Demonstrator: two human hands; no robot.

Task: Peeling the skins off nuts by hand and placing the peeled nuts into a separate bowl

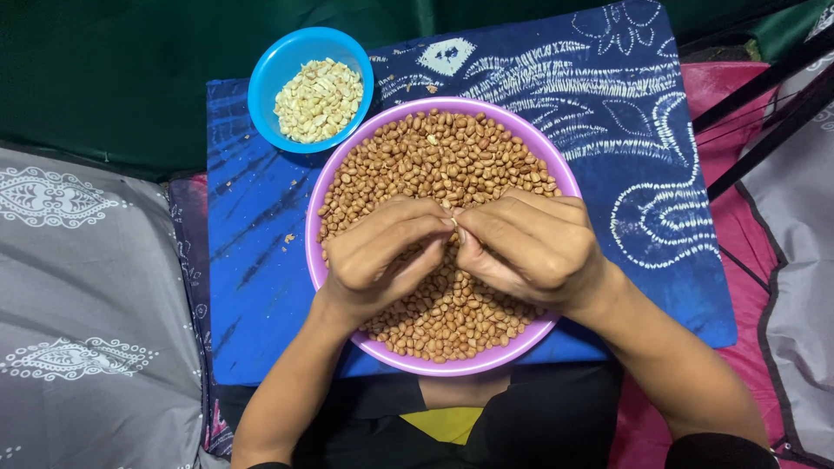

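Peanuts (434, 165) fill purple bowl (334, 165).

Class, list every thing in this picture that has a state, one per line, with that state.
purple bowl: nearly full of brown-skinned peanuts.
blue bowl: partly filled with pale skinned peanuts.
left hand: over the purple bowl, fingertips pinched.
right hand: over the purple bowl, fingertips meeting the left's.
blue cloth: spread flat under both bowls.

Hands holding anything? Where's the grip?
Both hands, left hand and right hand, pinch one peanut between their fingertips, above the purple bowl. Which part of it cannot be told.
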